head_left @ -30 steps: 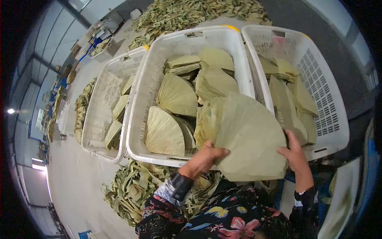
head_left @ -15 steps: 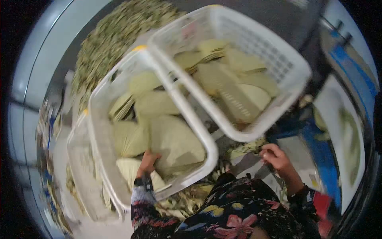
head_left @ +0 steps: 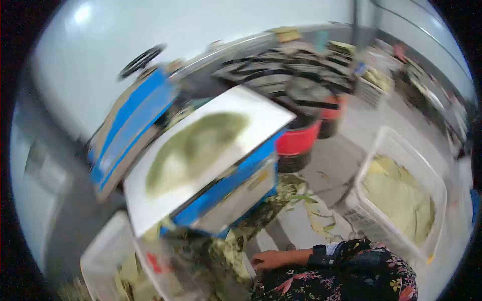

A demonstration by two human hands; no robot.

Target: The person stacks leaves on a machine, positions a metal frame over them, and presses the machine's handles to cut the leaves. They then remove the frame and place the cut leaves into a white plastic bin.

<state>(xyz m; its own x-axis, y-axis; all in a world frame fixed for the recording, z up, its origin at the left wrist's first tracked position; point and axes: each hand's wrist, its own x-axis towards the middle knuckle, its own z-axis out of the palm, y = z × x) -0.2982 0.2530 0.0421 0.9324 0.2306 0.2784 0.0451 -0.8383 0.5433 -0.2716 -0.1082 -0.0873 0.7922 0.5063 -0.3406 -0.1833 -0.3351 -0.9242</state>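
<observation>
My right hand (head_left: 268, 261) is low in the middle of the view, reaching in from the right in a dark flowered sleeve. Its fingers look curled together, and blur hides what they hold, if anything. Just left of it lie scattered leaf scraps (head_left: 228, 253). Up and to the left, a white board (head_left: 261, 108) with a blurred heap of green leaves (head_left: 201, 145) rests on a blue stand (head_left: 251, 163). My left hand is out of view.
A white basket (head_left: 386, 143) of pale green leaves stands at the right; another (head_left: 98, 251) is at the lower left. Red and black buckets (head_left: 298, 143) stand behind the board, near black racks (head_left: 261, 65). A blue and tan panel (head_left: 133, 125) leans at the upper left.
The view has swung right, from the two large leaf baskets to the board and buckets. My left hand, earlier at the leaves in the left basket, has gone out of view.
</observation>
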